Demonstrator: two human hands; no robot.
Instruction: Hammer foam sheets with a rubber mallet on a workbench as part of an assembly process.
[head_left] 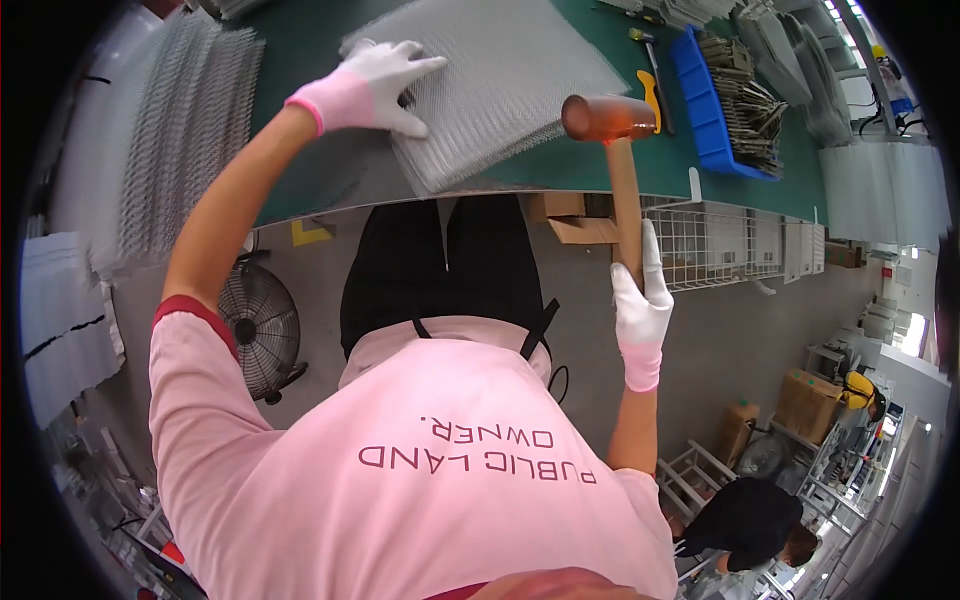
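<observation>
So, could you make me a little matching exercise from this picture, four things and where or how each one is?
Things:
1. Mallet
2. Middle mesh
3. Bin
4. Fan

Places and states:
A. Left of the person's legs
B. Under the spread fingers of the left hand
C. Blue, with thin pieces inside
D. Held in the right hand

Pairs: 1-D, 2-B, 3-C, 4-A

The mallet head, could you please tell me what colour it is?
The mallet head is reddish-orange, showing best in the head view.
</observation>
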